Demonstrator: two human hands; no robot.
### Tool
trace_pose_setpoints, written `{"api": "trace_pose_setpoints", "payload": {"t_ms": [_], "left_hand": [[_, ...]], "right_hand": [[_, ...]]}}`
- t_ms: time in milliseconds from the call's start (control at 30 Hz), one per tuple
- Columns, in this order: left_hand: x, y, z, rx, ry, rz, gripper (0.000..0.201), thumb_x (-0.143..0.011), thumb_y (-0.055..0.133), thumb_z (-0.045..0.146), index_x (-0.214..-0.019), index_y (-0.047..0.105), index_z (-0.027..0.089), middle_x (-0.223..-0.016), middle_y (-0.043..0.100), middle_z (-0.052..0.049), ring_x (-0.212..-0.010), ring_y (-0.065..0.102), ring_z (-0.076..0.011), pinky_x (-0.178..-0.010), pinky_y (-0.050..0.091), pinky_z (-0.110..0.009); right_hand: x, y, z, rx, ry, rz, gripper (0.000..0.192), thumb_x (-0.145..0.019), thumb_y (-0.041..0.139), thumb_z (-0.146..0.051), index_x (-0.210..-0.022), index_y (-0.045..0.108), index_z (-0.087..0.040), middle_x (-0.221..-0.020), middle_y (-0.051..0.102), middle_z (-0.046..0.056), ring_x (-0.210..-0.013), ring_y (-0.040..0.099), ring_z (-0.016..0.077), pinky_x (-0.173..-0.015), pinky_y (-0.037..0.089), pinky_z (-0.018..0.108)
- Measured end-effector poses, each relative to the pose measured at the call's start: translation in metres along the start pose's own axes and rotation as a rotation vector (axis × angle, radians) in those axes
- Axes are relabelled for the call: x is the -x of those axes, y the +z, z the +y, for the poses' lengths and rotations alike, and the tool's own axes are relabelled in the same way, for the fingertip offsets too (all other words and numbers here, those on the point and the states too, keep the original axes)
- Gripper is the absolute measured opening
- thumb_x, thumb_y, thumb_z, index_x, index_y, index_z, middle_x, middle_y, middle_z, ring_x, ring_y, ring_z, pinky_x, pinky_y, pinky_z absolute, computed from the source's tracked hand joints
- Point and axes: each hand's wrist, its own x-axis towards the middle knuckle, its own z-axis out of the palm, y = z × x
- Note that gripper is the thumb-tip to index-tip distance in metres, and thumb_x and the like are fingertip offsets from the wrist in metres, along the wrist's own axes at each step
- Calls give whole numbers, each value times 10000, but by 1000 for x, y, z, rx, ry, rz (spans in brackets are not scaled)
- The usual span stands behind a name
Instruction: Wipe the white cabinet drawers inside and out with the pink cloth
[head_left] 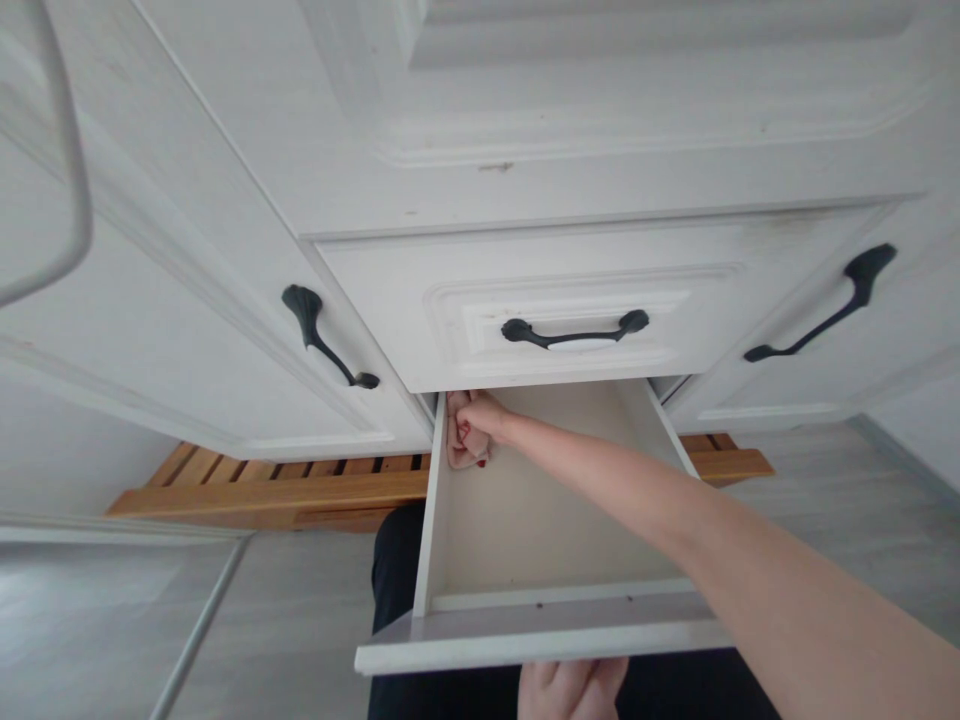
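Far L of my R hand, up high, a white curved tube (pixel 71 200) hangs in front of the cab. doors. Lower, L of the same hand, a wooden slatted base (pixel 300 490) runs under the cab., and above it, nearer me, is the L door handle (pixel 330 338), black. Just below-L of my R hand, past the drawer side, one dark trouser knee (pixel 397 560) shows.

Next, the pink cloth (pixel 466 455): crumpled, in the back L corner of the open drawer (pixel 555 530), right under my R hand (pixel 484 412). Fingers curled in tight, I've got hold of the cloth, w/ part of it spilling out below my grip. My forearm crosses the drawer from lower R; the white drawer btm lies below and R of that hand.

Well below it, a bit R, my L hand (pixel 572 690) is at the drawer's front edge, knuckles showing; can't tell how far closed it is or what it grips.

Above-R of my R hand: upper drawer handle (pixel 575 332), black w/ white middle. Far R: R door handle (pixel 825 310), also black, above grey floor (pixel 847 510).
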Motion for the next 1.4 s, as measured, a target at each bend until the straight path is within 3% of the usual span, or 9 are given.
{"api": "trace_pose_setpoints", "payload": {"t_ms": [133, 267, 433, 667, 933, 1033, 1133, 1267, 1400], "left_hand": [[8, 13, -3, 54, -32, 140, 347, -863, 561, 25, -969, 767, 282, -798, 783, 28, -777, 714, -138, -743, 572, -238], [17, 18, -7, 88, 0, 141, 349, -917, 490, 66, -988, 771, 261, -811, 778, -4, -814, 711, -157, -767, 570, -269], [17, 13, -10, 96, 7, 83, 363, -913, 475, 60, -1017, 767, 249, -888, 781, -20, -874, 704, -162, -831, 571, -280], [15, 18, -3, 146, -65, 123, 358, -909, 486, 61, -1011, 766, 260, -867, 782, -6, -818, 695, -160, -725, 553, -275], [3, 6, -8, 51, 22, 80, 239, -916, 618, 98, -995, 755, 278, -808, 785, 37, -749, 720, -140, -682, 579, -239], [3, 8, -7, 48, 19, 54, 229, -934, 622, 129, -1035, 752, 288, -867, 801, 32, -815, 741, -143, -780, 600, -245], [3, 16, -5, 55, 9, 179, 264, -978, 539, 145, -971, 762, 287, -811, 794, 27, -760, 727, -129, -718, 581, -234], [1, 22, -5, 68, 11, 245, 290, -998, 511, 166, -897, 762, 273, -772, 783, 20, -709, 701, -130, -671, 554, -238], [-1, 20, -6, 72, 57, 227, 304, -993, 494, 131, -931, 762, 261, -811, 792, 21, -756, 714, -134, -747, 569, -244]], "right_hand": [[45, 21, 13, -89, -97, -107, 604, -568, 654, -48, -1135, 551, -228, -1149, 637, 13, -1047, 609, 180, -847, 515, 243], [96, 37, 29, -55, -184, -512, 557, -503, 691, -46, -1015, 547, -211, -982, 608, -24, -920, 593, 171, -714, 480, 228], [124, 7, 23, 34, -182, -903, 471, -614, 558, -69, -1046, 678, -214, -866, 656, -44, -767, 606, 136, -656, 466, 223], [66, -59, -2, 268, -214, -387, 230, -798, 614, -206, -999, 725, -189, -981, 753, 43, -910, 674, 214, -749, 502, 263], [5, -40, 15, 531, -273, -154, 464, -879, 628, -321, -1337, 637, -244, -1450, 597, 116, -1326, 529, 336, -1040, 444, 434], [23, -22, 35, 648, -379, -167, 822, -789, 740, -539, -1526, 467, -300, -1665, 333, 120, -1495, 320, 399, -1135, 356, 553], [53, -6, 52, 703, -493, -202, 1009, -702, 776, -682, -1551, 424, -266, -1660, 317, 163, -1493, 309, 407, -1137, 337, 585], [96, 6, 64, 712, -645, -247, 620, -832, 719, -470, -1398, 573, -265, -1488, 542, 120, -1354, 482, 329, -1042, 420, 491], [135, -1, 61, 685, -801, -557, 410, -883, 618, -297, -1291, 632, -263, -1263, 691, 79, -1123, 631, 259, -871, 463, 362]]}}
